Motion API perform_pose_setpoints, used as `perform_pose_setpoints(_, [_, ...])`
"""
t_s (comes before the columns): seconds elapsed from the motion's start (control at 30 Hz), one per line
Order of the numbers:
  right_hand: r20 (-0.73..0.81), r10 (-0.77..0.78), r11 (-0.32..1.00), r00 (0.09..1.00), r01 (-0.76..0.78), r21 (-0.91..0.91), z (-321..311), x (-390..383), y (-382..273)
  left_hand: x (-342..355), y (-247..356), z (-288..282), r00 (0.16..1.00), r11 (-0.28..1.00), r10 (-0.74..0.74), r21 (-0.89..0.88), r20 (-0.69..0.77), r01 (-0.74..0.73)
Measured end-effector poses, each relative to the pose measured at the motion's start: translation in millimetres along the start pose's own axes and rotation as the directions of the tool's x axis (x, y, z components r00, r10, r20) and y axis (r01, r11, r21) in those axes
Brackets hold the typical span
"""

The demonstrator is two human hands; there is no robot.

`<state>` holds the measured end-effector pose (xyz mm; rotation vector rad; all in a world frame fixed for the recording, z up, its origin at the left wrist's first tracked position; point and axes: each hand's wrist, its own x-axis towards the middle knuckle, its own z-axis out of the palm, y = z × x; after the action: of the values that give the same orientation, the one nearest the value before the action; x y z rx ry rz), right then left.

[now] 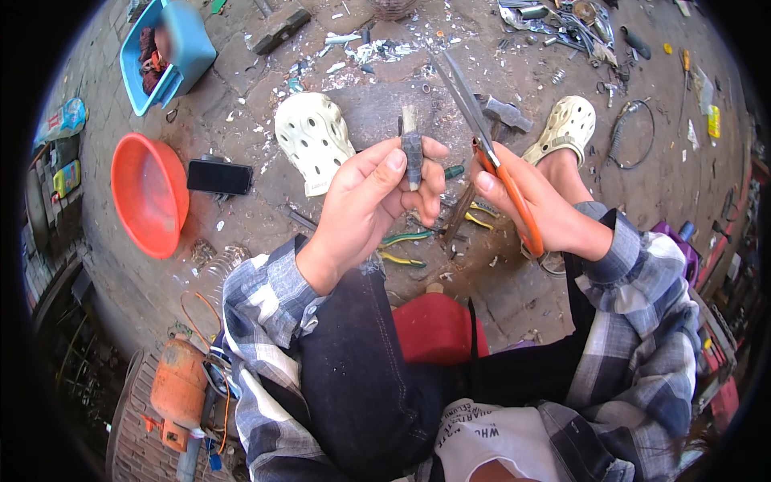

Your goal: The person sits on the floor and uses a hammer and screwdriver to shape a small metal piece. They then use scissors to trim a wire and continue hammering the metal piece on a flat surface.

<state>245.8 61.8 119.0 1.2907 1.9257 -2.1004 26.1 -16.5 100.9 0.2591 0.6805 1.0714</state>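
My left hand (373, 197) pinches a short dark, wrapped-looking stub (413, 157) upright, with a pale piece sticking out of its top. What the stub is I cannot make out. My right hand (538, 193) is closed around the orange handles of long-bladed scissors (507, 189). Their blades point up and away, slightly parted, to the right of the stub and apart from it. Beneath the hands lie pliers with green-and-yellow handles (404, 261). A hammer (507, 114) lies just beyond the right hand, its handle partly hidden.
To the left stand an orange-red basin (148, 195), a black phone (218, 176) and a blue bin (189, 56). White scraps (377, 52) litter the far ground. Metal parts (574, 32) pile up far right, near a cable loop (630, 132). An orange gas cylinder (178, 381) stands lower left.
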Motion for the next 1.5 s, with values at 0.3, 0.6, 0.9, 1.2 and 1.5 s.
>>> perform_pose_setpoints(0.3, [-0.029, -0.003, 1.000, 1.000, 0.003, 0.006, 1, 2, 2, 1, -1, 4, 0.993, 0.985, 0.060, 0.166, -0.102, -0.043])
perform_pose_setpoints(0.6, [0.006, 0.158, 0.961, 0.988, -0.152, -0.230, 0, 6, 18, 2, -6, -5, 0.951, 0.963, 0.140, 0.261, -0.274, -0.066])
perform_pose_setpoints(0.9, [0.255, 0.101, 0.577, 0.962, 0.152, -0.802, 2, 2, 112, 21, -16, -34, 0.908, 0.884, 0.242, 0.463, -0.342, -0.061])
perform_pose_setpoints(1.2, [0.278, -0.071, 0.641, 0.958, 0.257, -0.723, 23, 28, 92, 73, -26, -94, 0.877, -0.420, 0.455, 0.905, 0.153, 0.060])
perform_pose_setpoints(1.5, [-0.006, -0.156, 0.791, 0.988, 0.121, -0.599, 55, 87, 94, 112, -16, -117, 0.966, -0.806, 0.204, 0.587, 0.161, 0.073])
